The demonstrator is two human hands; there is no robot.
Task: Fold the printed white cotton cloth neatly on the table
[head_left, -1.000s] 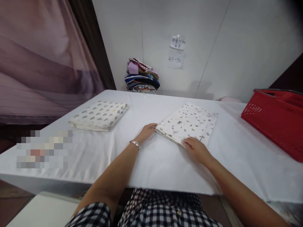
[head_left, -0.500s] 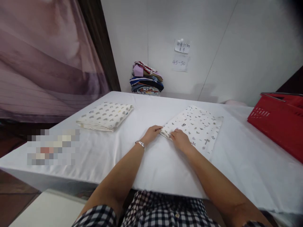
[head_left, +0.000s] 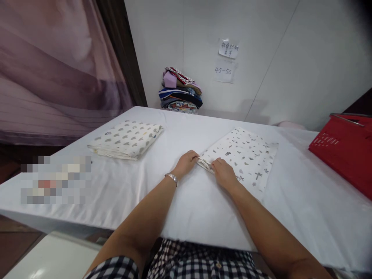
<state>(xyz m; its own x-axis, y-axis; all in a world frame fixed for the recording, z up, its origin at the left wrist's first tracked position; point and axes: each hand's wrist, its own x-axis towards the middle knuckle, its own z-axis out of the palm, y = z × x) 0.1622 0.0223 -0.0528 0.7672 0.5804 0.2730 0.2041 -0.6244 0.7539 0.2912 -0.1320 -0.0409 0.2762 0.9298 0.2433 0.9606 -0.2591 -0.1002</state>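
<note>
Head view: left hand (head_left: 186, 162) and right hand (head_left: 223, 173) close together at the near left corner of a folded printed cloth (head_left: 242, 155), fingers of both pinched on its edge. Silver bracelet (head_left: 172, 177) on the left wrist. Cloth flat on the white worktop (head_left: 139, 186), right of centre, long side running away toward the wall.

Well apart to the left, a second folded cloth (head_left: 126, 139) with grey spots, flat on the same worktop, untouched. Red basket (head_left: 345, 155) at the right edge, well clear of the hands. Pile of folded clothes (head_left: 180, 91) at the far edge against the white wall, two paper notes (head_left: 226, 60) stuck above and to its right. Purple curtain (head_left: 52, 66) filling the left side. Blurred patch near the worktop's left corner, contents unreadable.

Bare sheet between the two cloths and between hands and basket; only the forearms crossing the near edge.
</note>
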